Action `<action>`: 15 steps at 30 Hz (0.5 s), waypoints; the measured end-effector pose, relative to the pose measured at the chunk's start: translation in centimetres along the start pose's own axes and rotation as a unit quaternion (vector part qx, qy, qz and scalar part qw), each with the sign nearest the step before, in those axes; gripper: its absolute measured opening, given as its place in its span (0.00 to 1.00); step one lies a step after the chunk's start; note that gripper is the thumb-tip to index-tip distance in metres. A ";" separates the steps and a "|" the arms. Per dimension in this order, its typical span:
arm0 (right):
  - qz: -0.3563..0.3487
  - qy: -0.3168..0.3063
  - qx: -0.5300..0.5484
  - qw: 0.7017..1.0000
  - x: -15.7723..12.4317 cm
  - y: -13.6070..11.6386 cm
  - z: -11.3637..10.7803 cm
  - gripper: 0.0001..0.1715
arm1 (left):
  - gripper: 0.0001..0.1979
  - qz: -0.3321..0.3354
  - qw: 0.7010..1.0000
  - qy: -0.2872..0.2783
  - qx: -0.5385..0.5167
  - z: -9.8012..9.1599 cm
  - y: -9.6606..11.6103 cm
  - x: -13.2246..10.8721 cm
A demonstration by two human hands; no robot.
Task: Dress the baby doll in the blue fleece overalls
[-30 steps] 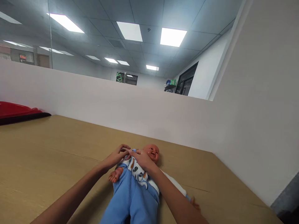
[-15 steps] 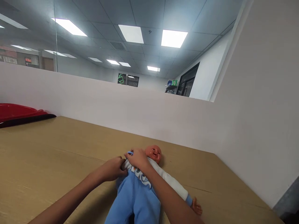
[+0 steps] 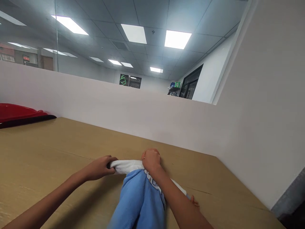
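A baby doll in a white top and blue trousers [image 3: 138,197] lies on its back on the table, legs toward me. My left hand [image 3: 102,167] pinches the end of its white sleeve [image 3: 127,166], drawn out to the left. My right hand [image 3: 152,160] is closed on the doll at the neck and covers most of its head; its fingertips are hidden, so the exact part it grips does not show. Under my right forearm, the doll's other arm stretches out to a small bare doll hand [image 3: 194,201].
The wooden table [image 3: 59,143] meets a low pale wall [image 3: 119,108] at the back, with a glass pane above it. A red plastic tub [image 3: 16,113] with a dark edge stands at the far left. Another wall [image 3: 267,105] rises on the right.
My left hand has moved left and now stretches the white sleeve. My right hand has shifted right, from the blue cuff to the doll's neck, hiding its face. The doll's body has tilted slightly.
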State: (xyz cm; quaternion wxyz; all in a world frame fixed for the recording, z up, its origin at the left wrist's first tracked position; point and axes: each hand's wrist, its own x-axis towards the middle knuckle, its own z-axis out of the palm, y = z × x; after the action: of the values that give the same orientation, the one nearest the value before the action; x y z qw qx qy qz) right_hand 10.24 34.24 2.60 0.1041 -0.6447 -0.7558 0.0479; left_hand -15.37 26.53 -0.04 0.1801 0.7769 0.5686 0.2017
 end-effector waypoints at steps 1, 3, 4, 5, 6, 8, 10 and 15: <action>-0.002 0.004 0.005 1.000 -0.3 0.1 0.0 0.12 | 0.25 -0.001 1.000 -0.004 -0.002 0.1 -0.4 0.2; -0.005 0.013 0.017 1.000 -0.9 0.4 0.3 0.14 | 0.24 -0.002 1.000 -0.007 -0.004 0.6 -0.9 0.4; -0.011 0.015 0.027 0.999 -1.1 0.6 0.5 0.14 | 0.24 -0.003 1.000 -0.006 -0.005 0.9 -1.1 0.5; -0.019 0.016 0.039 0.999 -1.3 0.8 0.7 0.14 | 0.24 -0.005 1.000 -0.003 -0.006 1.2 -1.3 0.5; -0.028 0.016 0.054 0.998 -1.5 1.0 1.0 0.14 | 0.25 -0.007 1.000 0.000 -0.006 1.5 -1.5 0.5; -0.041 0.010 0.089 0.995 -1.8 1.5 1.3 0.13 | 0.25 -0.012 1.000 0.003 -0.007 2.0 -1.9 0.6; -0.049 0.000 0.126 0.991 -2.0 2.2 1.6 0.15 | 0.25 -0.015 1.000 0.001 -0.008 2.5 -2.4 0.6; -0.063 -0.045 0.211 0.974 -3.6 5.2 1.8 0.22 | 0.26 -0.014 1.000 -0.006 -0.010 3.3 -3.3 0.8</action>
State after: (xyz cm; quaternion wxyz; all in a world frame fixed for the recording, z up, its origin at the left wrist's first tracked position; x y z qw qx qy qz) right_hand 15.43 31.62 -0.62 0.2066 -0.5566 -0.7716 0.2284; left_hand -16.16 28.06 -4.48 0.1940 0.7685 0.5759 0.2001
